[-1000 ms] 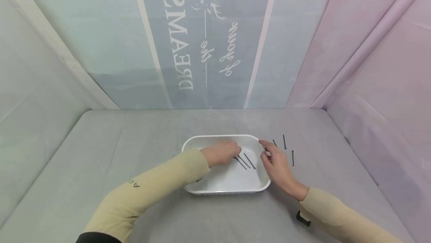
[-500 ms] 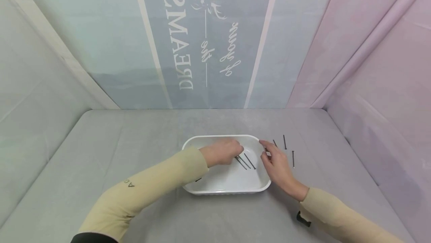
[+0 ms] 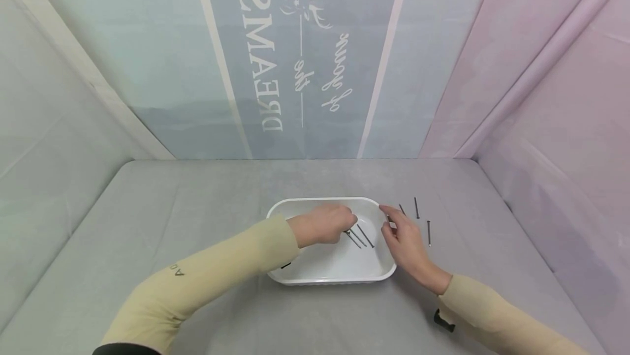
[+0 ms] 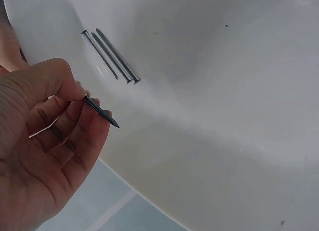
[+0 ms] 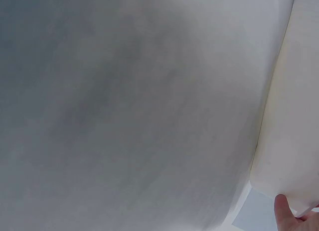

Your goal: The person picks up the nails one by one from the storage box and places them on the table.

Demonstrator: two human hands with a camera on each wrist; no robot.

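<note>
**Nail (image 4: 102, 112) pinched in the left hand (image 3: 322, 225), tray (image 3: 325, 280) held by the right (image 3: 407, 243)**

So we've got one nail between the left thumb and fingers, tip poking out past them, up over the inside of the white tray. Can't tell if it touches the tray anywhere.

Right near it, three nails (image 4: 112, 57) lie together in the tray. Two sit side by side with heads at the same end; the third is flipped, its head at the other end.

Our right hand grips the tray's right wall, thumb on the inside, fingers outside. Just past that hand, three loose nails (image 3: 429, 233) are lying on the grey bench (image 3: 221, 196), one partly hidden by our fingers.

Both sleeves (image 3: 211, 273) are pale yellow, with a dark strap (image 3: 444, 320) showing under the right one. Behind the bench hangs a bluish cloth (image 3: 172, 70) with mirrored lettering (image 3: 261, 59), "DREAMS" being the biggest word.
</note>
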